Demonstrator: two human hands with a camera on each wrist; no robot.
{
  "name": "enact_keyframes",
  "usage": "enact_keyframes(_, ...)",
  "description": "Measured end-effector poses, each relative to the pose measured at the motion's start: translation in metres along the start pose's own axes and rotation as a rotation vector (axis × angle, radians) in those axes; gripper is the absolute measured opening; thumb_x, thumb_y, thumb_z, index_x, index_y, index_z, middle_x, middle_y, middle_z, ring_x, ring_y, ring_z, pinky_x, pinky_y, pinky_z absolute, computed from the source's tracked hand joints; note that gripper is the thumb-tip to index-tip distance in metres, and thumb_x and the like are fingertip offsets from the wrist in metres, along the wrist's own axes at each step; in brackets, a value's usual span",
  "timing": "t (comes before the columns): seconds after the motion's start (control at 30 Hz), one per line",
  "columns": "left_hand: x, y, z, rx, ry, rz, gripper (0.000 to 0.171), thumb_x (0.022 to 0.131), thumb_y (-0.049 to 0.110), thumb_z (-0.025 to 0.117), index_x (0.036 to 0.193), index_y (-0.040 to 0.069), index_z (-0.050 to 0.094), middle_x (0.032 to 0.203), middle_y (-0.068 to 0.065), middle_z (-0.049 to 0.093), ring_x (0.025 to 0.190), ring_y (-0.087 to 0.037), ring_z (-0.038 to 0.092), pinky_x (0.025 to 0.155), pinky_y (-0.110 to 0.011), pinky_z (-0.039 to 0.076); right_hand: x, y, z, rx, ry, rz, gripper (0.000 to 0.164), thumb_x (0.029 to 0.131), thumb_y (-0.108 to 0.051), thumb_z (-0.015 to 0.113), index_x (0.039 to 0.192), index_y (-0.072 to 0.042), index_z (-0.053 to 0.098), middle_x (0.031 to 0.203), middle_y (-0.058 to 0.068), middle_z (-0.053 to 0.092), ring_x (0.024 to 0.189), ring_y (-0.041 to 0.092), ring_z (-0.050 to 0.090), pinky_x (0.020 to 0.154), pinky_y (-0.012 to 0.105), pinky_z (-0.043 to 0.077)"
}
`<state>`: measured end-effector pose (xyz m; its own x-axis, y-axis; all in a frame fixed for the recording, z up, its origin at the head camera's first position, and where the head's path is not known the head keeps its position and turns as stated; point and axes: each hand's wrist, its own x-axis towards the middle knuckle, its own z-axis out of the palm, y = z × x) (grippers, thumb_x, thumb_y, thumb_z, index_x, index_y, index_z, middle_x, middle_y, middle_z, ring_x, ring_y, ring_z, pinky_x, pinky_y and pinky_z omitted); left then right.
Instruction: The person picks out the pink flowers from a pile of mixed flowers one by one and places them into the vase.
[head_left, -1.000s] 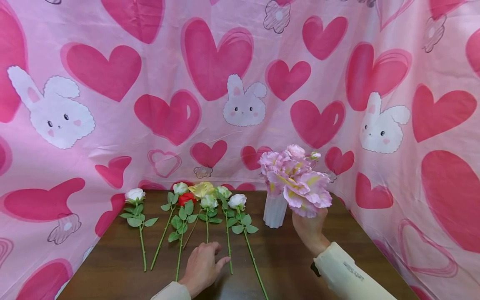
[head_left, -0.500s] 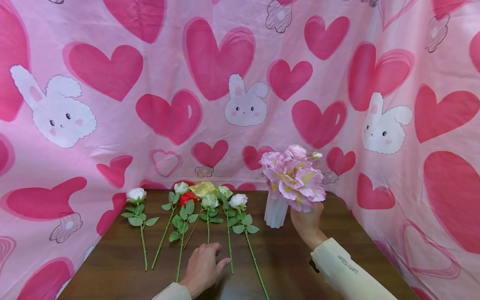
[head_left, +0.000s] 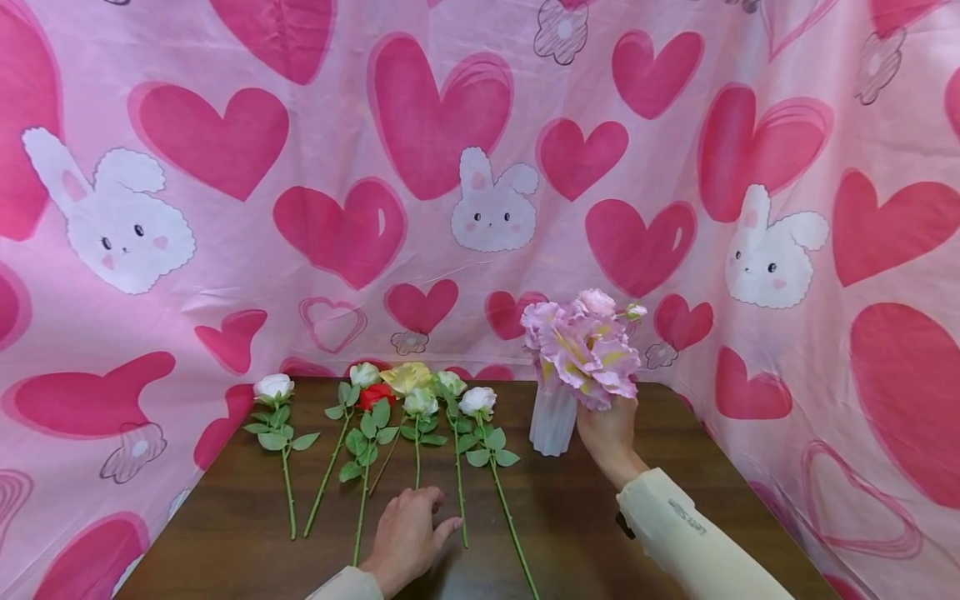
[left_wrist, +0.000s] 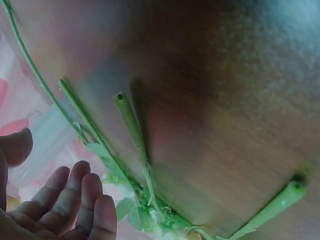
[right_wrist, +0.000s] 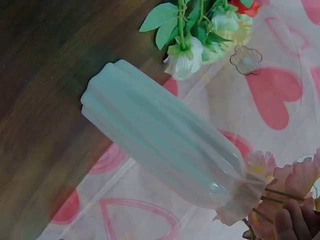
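A ribbed white vase (head_left: 552,423) stands upright at the right of the table; the right wrist view shows the vase (right_wrist: 162,137) with several stems at its mouth. Large ruffled pink flowers (head_left: 581,354) spread above it, yellow in their middles. Just right of the vase, my right hand (head_left: 607,433) holds a pink flower from below, its fingers partly hidden by petals. At the table's front my left hand (head_left: 408,529) is relaxed and holds nothing, over the rose stems. In the left wrist view its fingers (left_wrist: 80,195) are bent loosely, apart from the cut stems (left_wrist: 131,120).
Several roses lie in a row left of the vase: a white rose (head_left: 273,388) at the far left, a red rose (head_left: 373,395) mid-row, and a white rose (head_left: 477,402) nearest the vase. A yellow flower (head_left: 407,377) lies behind them. A heart-print cloth (head_left: 487,275) surrounds the brown table (head_left: 225,517).
My right hand has moved left and slightly up towards the vase, and the large pink flower has shifted in with it. The left hand stays where it was.
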<state>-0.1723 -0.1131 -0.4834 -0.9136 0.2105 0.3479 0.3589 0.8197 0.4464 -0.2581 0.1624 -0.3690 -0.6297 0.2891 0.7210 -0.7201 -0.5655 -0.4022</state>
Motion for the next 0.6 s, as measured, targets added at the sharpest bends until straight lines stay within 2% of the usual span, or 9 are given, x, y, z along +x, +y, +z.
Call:
enact_keyframes(0.07,0.000,0.001,0.000,-0.005,-0.005,-0.004,0.030,0.081,0.037,0.087,0.092,0.012,0.072,0.085,0.002,0.071,0.078,-0.019,0.061,0.071,-0.043,0.049,0.001,0.000,-0.002,-0.356,-0.012,-0.049,0.030,0.087,0.019,0.064,0.114,0.006,0.068,0.106,0.003,0.073,0.096,0.007,0.064,0.086,0.019,0.051)
enact_keyframes(0.1,-0.001,0.001,-0.001,-0.006,-0.008,-0.006,0.030,0.081,0.037,0.087,0.092,0.012,0.073,0.085,0.002,0.071,0.078,-0.019,0.061,0.071,-0.043,0.049,0.001,-0.001,-0.004,-0.600,-0.007,-0.091,0.030,0.087,0.019,0.064,0.114,0.007,0.069,0.106,0.004,0.074,0.097,0.006,0.064,0.088,0.017,0.050)
enact_keyframes(0.17,-0.001,0.001,0.000,-0.008,-0.011,-0.008,0.030,0.082,0.037,0.086,0.092,0.012,0.073,0.086,0.002,0.071,0.078,-0.019,0.061,0.072,-0.043,0.049,0.003,-0.002,-0.007,-0.990,0.002,-0.160,0.030,0.085,0.016,0.066,0.114,0.008,0.069,0.104,0.007,0.075,0.096,0.008,0.063,0.087,0.017,0.049)
enact_keyframes(0.2,-0.001,0.001,0.000,-0.010,-0.012,-0.009,0.030,0.082,0.037,0.086,0.092,0.012,0.073,0.086,0.002,0.071,0.078,-0.019,0.061,0.072,-0.043,0.049,0.004,-0.002,-0.008,-1.114,0.005,-0.183,0.029,0.085,0.013,0.068,0.114,0.009,0.068,0.103,0.011,0.075,0.096,0.011,0.064,0.087,0.020,0.049)
enact_keyframes(0.23,-0.001,0.001,0.001,-0.011,-0.013,-0.009,0.030,0.082,0.037,0.086,0.093,0.013,0.073,0.086,0.002,0.071,0.078,-0.019,0.060,0.072,-0.043,0.049,0.004,-0.002,-0.009,-1.153,0.000,-0.176,0.028,0.085,0.010,0.069,0.114,0.009,0.068,0.103,0.018,0.074,0.096,0.017,0.065,0.087,0.025,0.050)
enact_keyframes(0.3,-0.001,0.000,0.002,-0.009,-0.013,-0.008,0.030,0.082,0.038,0.086,0.093,0.013,0.073,0.086,0.002,0.070,0.078,-0.018,0.060,0.072,-0.043,0.049,0.005,-0.003,-0.013,-1.259,-0.011,-0.181,0.026,0.085,0.004,0.072,0.111,0.007,0.070,0.102,0.022,0.074,0.094,0.028,0.067,0.086,0.036,0.052)
enact_keyframes(0.4,0.000,-0.001,0.002,-0.008,-0.016,-0.009,0.030,0.082,0.038,0.086,0.092,0.013,0.072,0.085,0.003,0.070,0.079,-0.019,0.060,0.070,-0.042,0.049,0.005,-0.002,-0.017,-1.317,-0.024,-0.177,0.022,0.083,0.001,0.075,0.104,0.006,0.073,0.098,0.025,0.074,0.089,0.039,0.069,0.080,0.053,0.052)
enact_keyframes(0.6,0.001,-0.001,0.001,-0.002,-0.030,-0.017,0.029,0.082,0.038,0.086,0.092,0.014,0.072,0.085,0.005,0.068,0.080,-0.018,0.060,0.070,-0.041,0.049,0.006,0.004,-0.026,-1.451,-0.056,-0.223,0.011,0.084,-0.004,0.073,0.090,0.006,0.074,0.083,0.027,0.072,0.073,0.047,0.067,0.067,0.061,0.049)
